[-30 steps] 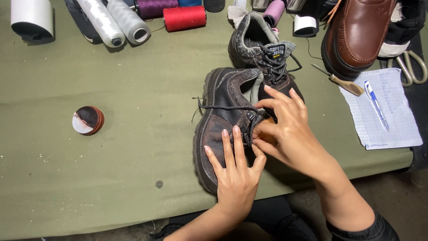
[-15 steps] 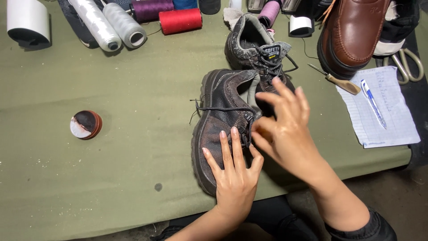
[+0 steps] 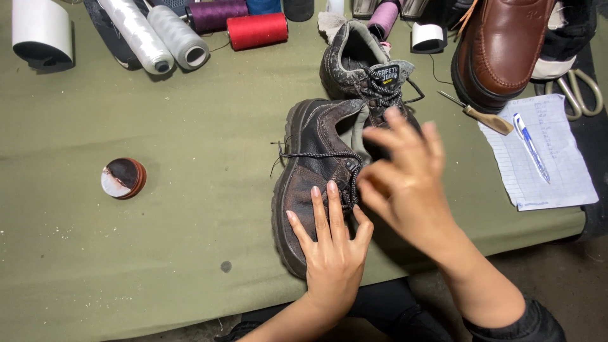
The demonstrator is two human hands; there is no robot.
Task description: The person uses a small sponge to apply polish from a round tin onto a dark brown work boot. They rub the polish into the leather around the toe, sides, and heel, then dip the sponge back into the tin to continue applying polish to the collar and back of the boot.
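Lying toe toward the person, the dark brown shoe [image 3: 316, 171] runs its long axis straight away across the green surface [image 3: 158, 221]. Left hand [image 3: 329, 253] presses flat on the toe, fingers spread, holding nothing. Right hand [image 3: 405, 183], blurred, hovers just right of the black lace [image 3: 316, 154], fingers loosely open; it is the nearer hand to the lacing.

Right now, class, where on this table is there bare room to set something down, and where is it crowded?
Free: the green cloth between the tin and the shoe, and below the tin. Crowded: the far edge, lined with thread spools, and the right side, around the paper.
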